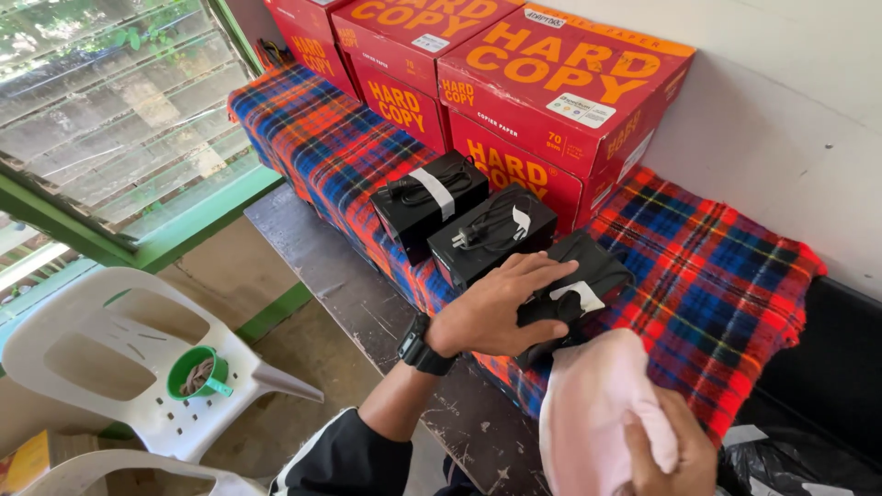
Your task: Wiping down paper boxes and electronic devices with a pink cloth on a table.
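Three black box-shaped devices with coiled cables taped on top sit in a row on a red and blue plaid cloth (717,276). My left hand (491,308), with a black wristwatch, rests flat on the nearest black device (588,271), gripping its near side. The middle device (491,234) and the far device (430,195) lie just beyond it, untouched. My right hand (666,455) is low at the bottom edge, closed on a pink cloth (593,404) that bunches up beside the nearest device.
Several red cardboard cartons (560,83) are stacked against the white wall behind the devices. The plaid cloth covers a worn dark table (322,266). A white plastic chair (119,367) holding a green cup (195,372) stands at left below a louvred window (101,101). Black bags (799,459) lie at right.
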